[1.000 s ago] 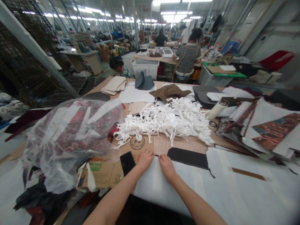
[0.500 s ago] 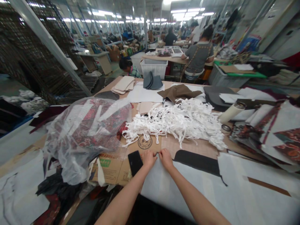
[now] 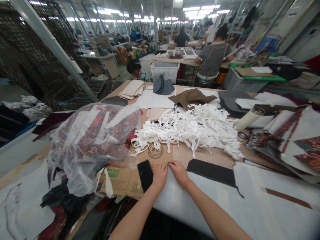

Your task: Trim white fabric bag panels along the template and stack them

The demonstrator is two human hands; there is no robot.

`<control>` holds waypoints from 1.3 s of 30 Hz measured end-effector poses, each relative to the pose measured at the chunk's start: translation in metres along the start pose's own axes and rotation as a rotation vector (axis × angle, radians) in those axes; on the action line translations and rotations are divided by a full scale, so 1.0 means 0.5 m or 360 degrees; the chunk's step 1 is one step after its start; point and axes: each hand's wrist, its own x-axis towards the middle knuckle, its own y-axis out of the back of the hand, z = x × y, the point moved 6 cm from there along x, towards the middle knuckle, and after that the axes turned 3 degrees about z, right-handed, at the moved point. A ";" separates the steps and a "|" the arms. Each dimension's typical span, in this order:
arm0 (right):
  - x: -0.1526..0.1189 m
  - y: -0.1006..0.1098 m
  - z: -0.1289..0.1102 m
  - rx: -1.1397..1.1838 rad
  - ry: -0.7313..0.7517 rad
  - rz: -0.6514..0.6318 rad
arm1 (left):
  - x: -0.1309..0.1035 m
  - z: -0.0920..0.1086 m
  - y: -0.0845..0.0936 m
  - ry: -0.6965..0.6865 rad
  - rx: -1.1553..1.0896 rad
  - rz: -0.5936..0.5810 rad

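My left hand (image 3: 160, 175) rests at the left edge of a white sheet (image 3: 172, 196), fingers bent down and pressed together; what is beneath them is hidden. Close beside it, my right hand (image 3: 180, 173) pinches a small dark piece (image 3: 169, 163) between thumb and finger at the sheet's upper left corner. That piece is too small to name. A black phone (image 3: 145, 174) lies on the cardboard (image 3: 125, 181) just left of my left hand. Right of my right hand, a dark, rounded fabric panel (image 3: 212, 171) with a cord at one end lies on the white sheet.
A heap of white strips (image 3: 187, 130) lies beyond my hands. A clear plastic bag (image 3: 95, 143) of red patterned material bulges on the left. At right are a cream flask (image 3: 250, 119) and stacked patterned pieces (image 3: 302, 143). A person in grey (image 3: 213, 56) sits farther back.
My left hand has turned slightly, with its fingers now lying closer together and a little apart from the dark piece. The right hand stays at the sheet's corner. The view has shifted slightly.
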 end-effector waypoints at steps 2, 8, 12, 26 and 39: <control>-0.003 0.003 -0.004 -0.0001 0.0066 -0.0015 | -0.001 0.006 0.001 -0.0051 0.0036 0.0007; -0.011 0.005 -0.014 -0.0125 0.0275 -0.0063 | -0.002 0.016 0.004 -0.0076 0.0152 0.0010; -0.007 -0.001 -0.014 -0.0155 0.0245 -0.0097 | -0.011 0.015 0.007 -0.0175 0.0194 0.0046; -0.021 -0.044 0.020 0.0047 -0.0259 0.0273 | 0.047 -0.027 0.015 0.0147 -0.0173 -0.0214; -0.073 0.013 0.007 -0.0427 0.0080 -0.0007 | 0.039 0.021 0.006 -0.0461 0.0220 -0.0198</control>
